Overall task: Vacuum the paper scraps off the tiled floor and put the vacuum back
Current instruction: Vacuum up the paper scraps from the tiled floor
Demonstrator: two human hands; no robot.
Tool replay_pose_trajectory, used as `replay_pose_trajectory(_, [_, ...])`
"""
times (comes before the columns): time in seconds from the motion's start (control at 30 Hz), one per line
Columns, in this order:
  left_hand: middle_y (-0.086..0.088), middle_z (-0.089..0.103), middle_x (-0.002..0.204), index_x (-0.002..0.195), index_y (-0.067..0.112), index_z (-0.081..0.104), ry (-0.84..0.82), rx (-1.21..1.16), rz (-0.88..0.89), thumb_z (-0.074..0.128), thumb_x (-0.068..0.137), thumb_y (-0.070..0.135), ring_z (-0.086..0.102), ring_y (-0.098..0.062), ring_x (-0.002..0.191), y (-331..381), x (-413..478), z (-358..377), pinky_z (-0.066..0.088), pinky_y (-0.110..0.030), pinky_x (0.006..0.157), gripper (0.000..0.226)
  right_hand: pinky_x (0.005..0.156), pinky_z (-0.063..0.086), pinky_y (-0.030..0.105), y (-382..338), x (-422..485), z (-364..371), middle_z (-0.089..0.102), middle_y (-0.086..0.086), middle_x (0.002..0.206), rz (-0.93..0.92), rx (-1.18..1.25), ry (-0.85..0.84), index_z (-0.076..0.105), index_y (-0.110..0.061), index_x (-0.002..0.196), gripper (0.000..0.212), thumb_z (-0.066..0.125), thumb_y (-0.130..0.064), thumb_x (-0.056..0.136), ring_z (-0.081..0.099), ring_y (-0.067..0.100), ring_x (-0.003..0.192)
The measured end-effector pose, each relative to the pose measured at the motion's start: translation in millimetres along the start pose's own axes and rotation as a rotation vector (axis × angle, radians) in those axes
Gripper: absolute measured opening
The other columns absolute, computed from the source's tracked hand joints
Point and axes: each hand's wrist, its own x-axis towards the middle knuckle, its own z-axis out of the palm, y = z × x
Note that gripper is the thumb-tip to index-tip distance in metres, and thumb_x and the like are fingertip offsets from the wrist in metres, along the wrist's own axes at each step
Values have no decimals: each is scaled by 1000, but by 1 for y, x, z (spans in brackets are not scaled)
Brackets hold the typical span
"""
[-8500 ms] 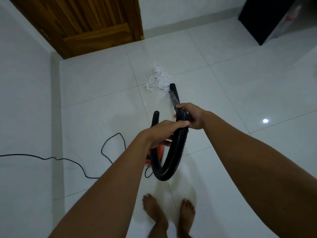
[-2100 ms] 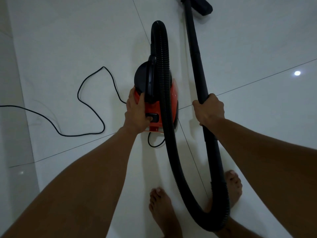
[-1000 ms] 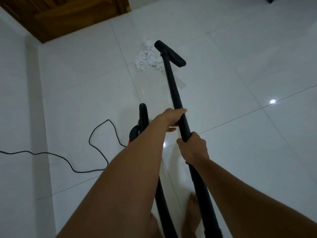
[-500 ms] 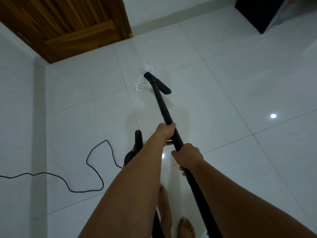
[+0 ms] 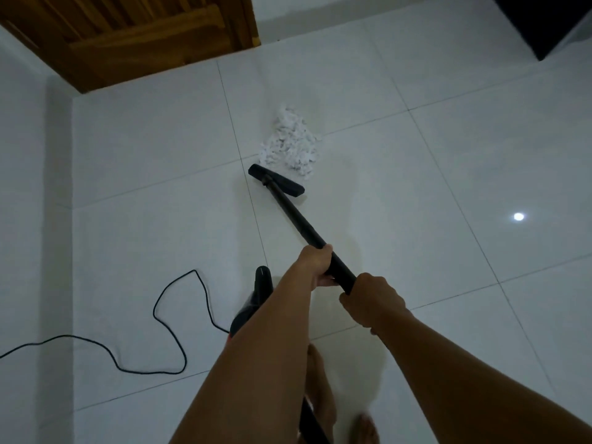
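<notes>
A heap of white paper scraps [image 5: 290, 142] lies on the white tiled floor [image 5: 416, 193]. The black floor head [image 5: 276, 181] of the vacuum wand [image 5: 301, 225] rests on the tile just in front of the heap, apart from it. My left hand [image 5: 315, 262] grips the wand higher up and my right hand [image 5: 371, 298] grips it lower down. The red and black vacuum body [image 5: 253, 302] stands to the left, mostly hidden behind my left forearm.
The black power cord [image 5: 173, 318] loops over the floor on the left and runs off the left edge. A wooden door [image 5: 128, 36] stands at the back left, a dark cabinet [image 5: 544, 24] at the back right. My bare feet [image 5: 320, 395] are below.
The floor head has drawn back from on top of the scrap heap to the tile just in front of it. Both hands keep their grip on the wand.
</notes>
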Motion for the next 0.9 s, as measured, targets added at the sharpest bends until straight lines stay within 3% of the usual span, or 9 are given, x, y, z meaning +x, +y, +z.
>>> replay_pose_trajectory(0.17, [-17,61,99,113,4,44,3,-5,-45,52,103,24,68,-35,96,4,18,9,62,-48,79,24,72,62,37,1,22,-10,62,2,85,16,0,-78,57,-14,114,29,59,-32,91,69,21,76])
replay_pose_trajectory(0.33, [-15,62,97,116,4,46,38,3,-28,52,103,26,68,-29,84,6,21,29,62,-45,75,26,66,61,35,15,31,-13,64,1,82,20,44,-81,58,-14,114,30,59,-32,90,68,19,69])
replay_pose_trajectory(0.6, [-17,65,109,126,3,52,51,34,9,59,99,23,68,-29,98,10,35,46,63,-41,70,35,75,62,42,28,49,-12,63,3,89,21,123,-65,56,-12,114,33,58,-36,91,69,24,76])
replay_pose_trajectory(0.73, [-15,65,107,129,4,52,47,63,23,59,99,24,66,-24,90,10,41,54,61,-35,58,36,73,61,38,34,55,-8,63,3,91,36,121,-51,56,-12,115,34,58,-37,92,68,24,75])
replay_pose_trajectory(0.9, [-15,64,108,129,4,50,52,81,20,58,100,25,66,-26,92,10,56,63,61,-36,59,37,71,61,36,44,72,-6,64,4,92,28,105,-54,55,-11,120,37,58,-38,94,68,21,73])
